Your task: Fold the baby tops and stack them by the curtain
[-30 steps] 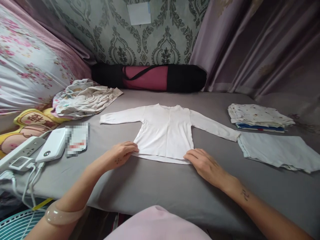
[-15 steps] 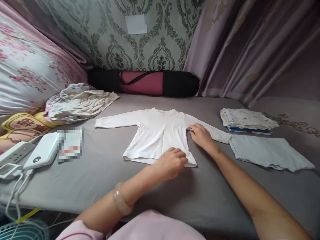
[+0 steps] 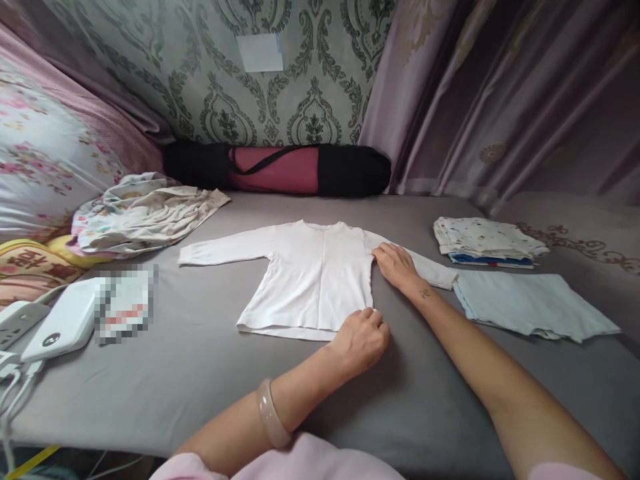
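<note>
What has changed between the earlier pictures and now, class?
The left hand has let go of the left hem corner of the white shirt and crossed to the right one. The right hand has moved from there up to the side edge near the underarm. The shirt still lies spread out; the folded pile stays on the right.

the left hand hides a corner of the white shirt.
</note>
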